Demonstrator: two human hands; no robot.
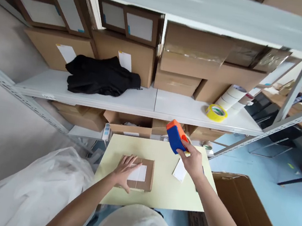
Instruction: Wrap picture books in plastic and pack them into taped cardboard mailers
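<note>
A small cardboard box [148, 176] with a white label [141, 173] lies on the pale yellow table [158, 200]. My left hand [125, 172] rests on its left side, fingers spread over the top and partly covering the label. Raised above the table's far right part, my right hand [192, 160] is closed around a blue and orange tape dispenser [176, 136]. Below it on the table lies a white slip [180, 170]. A dark object, mostly hidden by my right forearm, sits near the table's right edge.
A shelf [169, 102] behind the table bears cartons, a black garment [102, 76], a yellow tape roll [216, 113] and white rolls [230, 96]. A large open carton [249, 213] stands right of the table; a white plastic bag [42, 187] bulges at left.
</note>
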